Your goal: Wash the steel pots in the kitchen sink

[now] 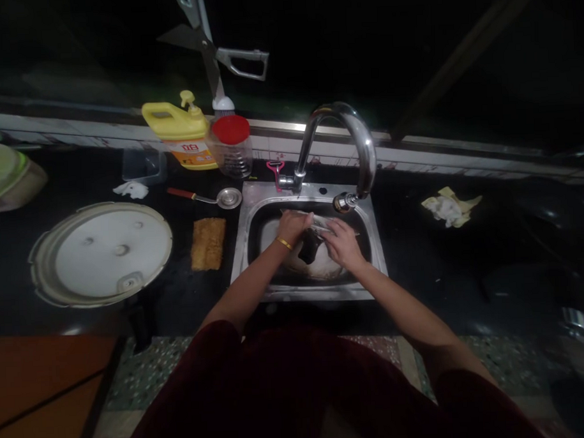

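Observation:
Both my hands are down inside the steel sink (241, 272). Between them is a thin, shiny greyish piece (319, 222), too blurred for me to name. My left hand (293, 226), with a gold bangle at the wrist, grips its left end. On its right side, the fingers of my right hand (344, 244) are closed over it. Under the hands lies a large rounded, pale vessel (325, 267) with a dark patch; the hands partly cover it. The chrome faucet (361, 140) arches above, its nozzle just beyond my right hand.
Left of the sink lie a brown scrub pad (208, 244), a red-handled strainer ladle (229, 198) and a big pressure cooker lid (113, 251). Behind stand a yellow jug (178, 130), a red-lidded jar (232, 147) and a pink peeler (275, 170). A crumpled wrapper (450, 208) lies on the right.

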A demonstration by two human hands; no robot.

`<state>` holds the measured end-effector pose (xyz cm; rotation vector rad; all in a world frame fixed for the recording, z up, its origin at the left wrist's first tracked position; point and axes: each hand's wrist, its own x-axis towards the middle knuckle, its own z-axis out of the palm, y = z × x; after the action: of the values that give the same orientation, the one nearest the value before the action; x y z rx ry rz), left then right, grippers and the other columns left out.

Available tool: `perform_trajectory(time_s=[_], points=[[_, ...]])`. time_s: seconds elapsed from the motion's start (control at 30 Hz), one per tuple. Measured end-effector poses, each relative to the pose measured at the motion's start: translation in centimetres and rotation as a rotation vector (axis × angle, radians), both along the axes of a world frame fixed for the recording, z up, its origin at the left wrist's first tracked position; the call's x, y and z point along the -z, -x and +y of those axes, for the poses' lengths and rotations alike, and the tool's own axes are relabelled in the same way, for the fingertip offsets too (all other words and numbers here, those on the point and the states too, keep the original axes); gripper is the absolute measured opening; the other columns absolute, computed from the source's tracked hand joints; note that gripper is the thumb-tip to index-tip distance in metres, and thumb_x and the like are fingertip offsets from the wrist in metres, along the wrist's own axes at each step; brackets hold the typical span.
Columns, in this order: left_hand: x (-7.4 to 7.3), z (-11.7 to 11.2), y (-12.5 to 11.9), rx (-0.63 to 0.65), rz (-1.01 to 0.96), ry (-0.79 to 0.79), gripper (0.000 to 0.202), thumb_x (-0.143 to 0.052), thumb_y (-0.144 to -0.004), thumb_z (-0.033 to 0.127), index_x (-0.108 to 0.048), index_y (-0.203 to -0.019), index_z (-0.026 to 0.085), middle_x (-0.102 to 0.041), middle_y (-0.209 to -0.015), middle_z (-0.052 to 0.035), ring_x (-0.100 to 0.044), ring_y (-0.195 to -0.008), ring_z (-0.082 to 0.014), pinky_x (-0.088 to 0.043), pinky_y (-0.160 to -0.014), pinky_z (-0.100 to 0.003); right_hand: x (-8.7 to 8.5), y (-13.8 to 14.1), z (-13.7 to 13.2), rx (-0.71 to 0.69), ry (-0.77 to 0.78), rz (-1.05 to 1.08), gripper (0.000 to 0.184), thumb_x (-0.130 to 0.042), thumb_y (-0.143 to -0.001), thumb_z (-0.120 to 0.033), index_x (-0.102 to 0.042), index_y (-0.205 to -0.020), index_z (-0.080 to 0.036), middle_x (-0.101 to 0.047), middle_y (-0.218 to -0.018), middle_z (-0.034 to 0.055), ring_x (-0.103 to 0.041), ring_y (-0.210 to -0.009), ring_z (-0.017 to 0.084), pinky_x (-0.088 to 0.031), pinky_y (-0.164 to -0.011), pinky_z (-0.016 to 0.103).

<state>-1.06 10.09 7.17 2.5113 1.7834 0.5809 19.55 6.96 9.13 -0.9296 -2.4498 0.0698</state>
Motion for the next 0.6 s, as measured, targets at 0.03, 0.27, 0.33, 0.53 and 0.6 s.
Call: perform_trajectory(time_s=[0.03, 0.27, 0.33, 0.53, 0.6], points=[[-0.1, 0.0, 0.0, -0.007, 0.004, 0.003, 0.048, -0.033, -0.1, 0.029, -0.064, -0.067, 0.015, -0.066, -0.064, -0.0076, -0.059, -0.061, -0.0165, -0.035, -0.064, -0.031, -0.2, 0.0, 0.0, 0.012, -0.009, -0.022, 0.031, -0.049, -0.089, -0.017, -0.068, -0.112, -0.024, -0.059, -0.129, 0.0098, -0.041, -0.13, 0.029, -0.039, -0.104, 0.051], [-1.2, -0.4, -0.3, 0.026, 0.039, 0.027, 0.045, -0.032, -0.099, 0.026, -0.067, -0.072, 0.015, -0.067, -0.064, -0.0081, -0.06, -0.062, -0.0169, -0.033, -0.062, -0.031, 0.0, -0.2, 0.0, 0.035, -0.055, 0.016, 0.03, -0.05, -0.089, -0.018, -0.071, -0.109, -0.027, -0.059, -0.12, 0.009, -0.046, -0.119, 0.027, -0.041, -0.096, 0.046], [-1.5, -0.5, -0.5, 0.013, 0.021, 0.045, 0.046, -0.033, -0.1, 0.027, -0.066, -0.07, 0.015, -0.067, -0.064, -0.0089, -0.06, -0.062, -0.0176, -0.033, -0.063, -0.032, 0.0, 0.2, 0.1, 0.071, -0.05, 0.002, 0.03, -0.05, -0.089, -0.018, -0.072, -0.107, -0.027, -0.061, -0.115, 0.01, -0.047, -0.112, 0.027, -0.042, -0.092, 0.044], [-1.2, -0.3, -0.2, 0.014, 0.061, 0.072, 0.047, -0.032, -0.101, 0.029, -0.065, -0.071, 0.015, -0.068, -0.067, -0.0092, -0.058, -0.063, -0.0167, -0.032, -0.064, -0.032, -2.1, 1.1, 1.2, -0.008, 0.046, -0.232, 0.03, -0.051, -0.091, -0.02, -0.071, -0.112, -0.026, -0.06, -0.087, 0.0083, -0.044, -0.08, 0.02, -0.037, -0.07, 0.033], [-1.1, -0.2, -0.3, 0.034, 0.092, 0.077, 0.043, -0.032, -0.1, 0.025, -0.067, -0.077, 0.015, -0.068, -0.069, -0.0093, -0.058, -0.064, -0.0168, -0.032, -0.064, -0.031, -2.8, 0.6, 1.5, -0.047, 0.042, -0.263, 0.028, -0.049, -0.092, -0.021, -0.072, -0.109, -0.024, -0.058, -0.082, 0.008, -0.042, -0.077, 0.02, -0.034, -0.066, 0.032]])
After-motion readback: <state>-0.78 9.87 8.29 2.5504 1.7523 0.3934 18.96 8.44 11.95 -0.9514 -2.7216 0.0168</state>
